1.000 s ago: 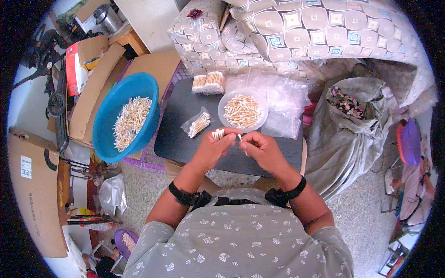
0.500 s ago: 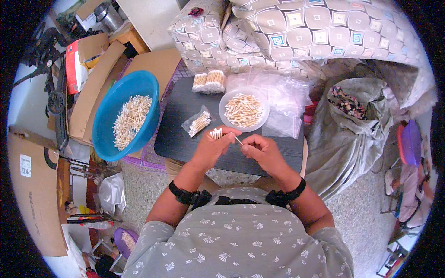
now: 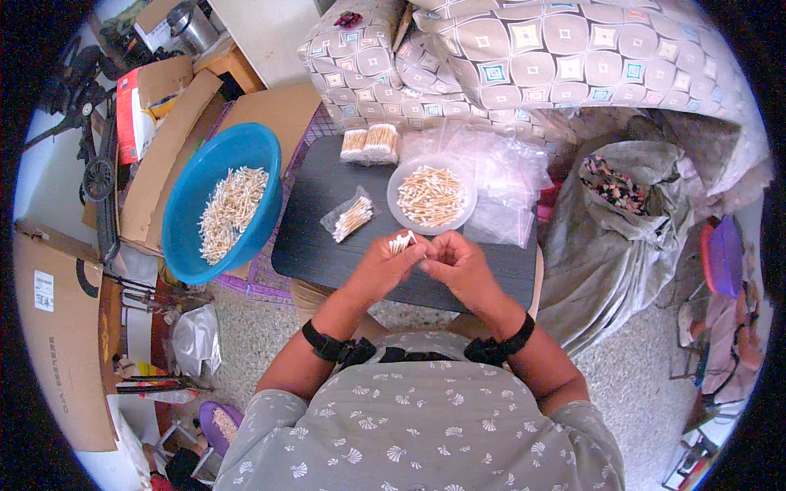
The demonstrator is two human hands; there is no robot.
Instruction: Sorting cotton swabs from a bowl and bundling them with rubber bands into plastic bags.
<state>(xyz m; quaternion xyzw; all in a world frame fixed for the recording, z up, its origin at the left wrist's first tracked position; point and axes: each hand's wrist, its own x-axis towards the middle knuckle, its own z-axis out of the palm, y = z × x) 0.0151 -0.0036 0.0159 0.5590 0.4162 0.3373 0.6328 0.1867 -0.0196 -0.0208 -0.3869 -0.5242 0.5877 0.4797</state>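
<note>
My left hand (image 3: pixel 378 266) is closed around a small bunch of cotton swabs (image 3: pixel 400 243), their white tips showing above the fingers. Against its fingertips, my right hand (image 3: pixel 457 266) is pinched shut; whatever lies between those fingers is hidden. Just beyond both hands, a round white bowl (image 3: pixel 469 214) holds a heap of loose cotton swabs (image 3: pixel 431 196). To the left of the bowl lies a clear bag of swabs (image 3: pixel 354 216) on the dark tabletop (image 3: pixel 315 184). Packed bundles of swabs (image 3: pixel 370 145) sit at the table's far edge.
A large blue basin (image 3: pixel 182 245) with many swabs stands left of the table. Clear plastic bags (image 3: pixel 501 192) cover the table's far right. A grey sack (image 3: pixel 610 245) leans at the right, cardboard boxes (image 3: pixel 61 344) stand at left, and a patterned sofa (image 3: pixel 565 49) is behind.
My hands have come together, the left moving slightly right. The single cotton swab seen between them earlier is now hidden by the fingers.
</note>
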